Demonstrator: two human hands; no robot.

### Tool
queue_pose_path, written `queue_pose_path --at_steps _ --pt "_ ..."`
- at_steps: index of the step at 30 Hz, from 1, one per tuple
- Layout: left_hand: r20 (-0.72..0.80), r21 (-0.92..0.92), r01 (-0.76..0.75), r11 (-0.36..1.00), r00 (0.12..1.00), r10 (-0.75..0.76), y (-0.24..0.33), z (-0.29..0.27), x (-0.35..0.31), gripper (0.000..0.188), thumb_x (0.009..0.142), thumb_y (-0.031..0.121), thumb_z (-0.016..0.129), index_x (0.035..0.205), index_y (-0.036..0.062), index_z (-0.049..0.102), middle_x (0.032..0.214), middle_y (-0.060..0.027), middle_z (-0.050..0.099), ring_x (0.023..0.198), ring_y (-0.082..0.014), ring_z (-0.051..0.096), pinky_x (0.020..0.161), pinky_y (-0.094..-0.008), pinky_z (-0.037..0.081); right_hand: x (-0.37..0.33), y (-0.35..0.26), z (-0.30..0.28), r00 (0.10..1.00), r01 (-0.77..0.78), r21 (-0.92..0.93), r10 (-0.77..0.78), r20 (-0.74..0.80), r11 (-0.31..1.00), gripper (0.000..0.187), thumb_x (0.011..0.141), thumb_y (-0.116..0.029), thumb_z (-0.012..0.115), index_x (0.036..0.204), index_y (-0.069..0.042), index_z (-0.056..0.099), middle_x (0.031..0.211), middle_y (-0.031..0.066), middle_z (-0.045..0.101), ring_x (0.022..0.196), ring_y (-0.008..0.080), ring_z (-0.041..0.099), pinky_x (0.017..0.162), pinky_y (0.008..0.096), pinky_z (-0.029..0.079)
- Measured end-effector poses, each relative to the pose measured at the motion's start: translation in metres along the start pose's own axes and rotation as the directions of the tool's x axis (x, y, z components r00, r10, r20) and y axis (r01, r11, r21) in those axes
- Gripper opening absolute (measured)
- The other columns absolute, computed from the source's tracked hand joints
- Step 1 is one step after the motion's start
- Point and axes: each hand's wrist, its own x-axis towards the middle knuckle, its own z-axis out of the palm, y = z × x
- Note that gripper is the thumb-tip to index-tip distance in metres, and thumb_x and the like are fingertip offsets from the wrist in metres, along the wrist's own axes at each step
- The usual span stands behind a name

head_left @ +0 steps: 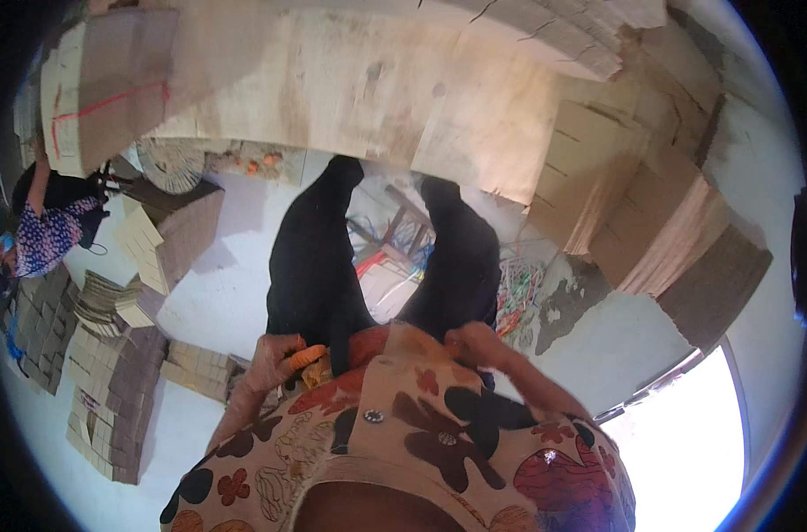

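Both hands are down at the hem of the flower-patterned shirt (pixel 439 417), at waist height over black trousers (pixel 310 257). On the left, my left hand (pixel 277 359) is closed, its fingers curled at the shirt's side edge. An orange ribbed band (pixel 307 357) shows around one of its fingers. My right hand (pixel 476 344) is closed too, its fingers bunched at the hem on the other side. The fingertips of both hands are partly hidden by cloth.
Ahead lies a wooden board tabletop (pixel 332 84). Cardboard stacks stand at its right (pixel 634 195) and left (pixel 120 89). More cardboard bundles (pixel 111 399) lie on the floor at left, near another person in a patterned top (pixel 53 235). Coloured straps (pixel 518 288) lie under the table.
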Motion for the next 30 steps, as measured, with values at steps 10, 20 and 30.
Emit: queue_pose_path --at_steps 10,20,30 --pt "-0.506 0.194 -0.103 0.976 0.842 0.189 -0.068 0.009 0.083 0.022 0.083 0.015 0.068 0.096 0.003 0.055 0.088 -0.0117 0.058 0.069 -0.0153 0.058 0.059 -0.0274 0.047 0.246 0.15 0.066 0.94 -0.309 -0.007 0.305 -0.153 0.951 0.046 0.069 -0.01 0.069 0.11 0.002 0.053 0.098 0.0214 0.063 0.089 0.0346 0.064 0.069 0.0472 0.051" --pt "-0.279 0.633 -0.322 0.704 0.753 0.596 -0.07 0.015 0.167 0.044 0.07 0.01 0.076 0.105 0.0044 0.051 0.103 -0.0134 0.057 0.09 -0.0299 0.051 0.078 -0.0426 0.04 0.335 0.169 0.145 0.991 0.122 0.353 -0.095 -0.092 0.928 0.055 0.077 -0.035 0.067 0.121 -0.005 0.054 0.098 0.0189 0.065 0.089 0.0335 0.063 0.075 0.0423 0.048" --pt "0.146 0.715 -0.598 0.363 0.635 0.759 -0.078 -0.022 0.218 0.051 0.069 0.029 0.078 0.107 0.0053 0.054 0.109 -0.0124 0.061 0.099 -0.026 0.055 0.09 -0.0441 0.037 0.34 0.154 0.029 0.986 -0.024 -0.251 -0.018 -0.165 0.968 0.024 0.076 -0.018 0.061 0.089 0.003 0.063 0.087 0.0232 0.063 0.085 0.0394 0.063 0.075 0.0472 0.051"
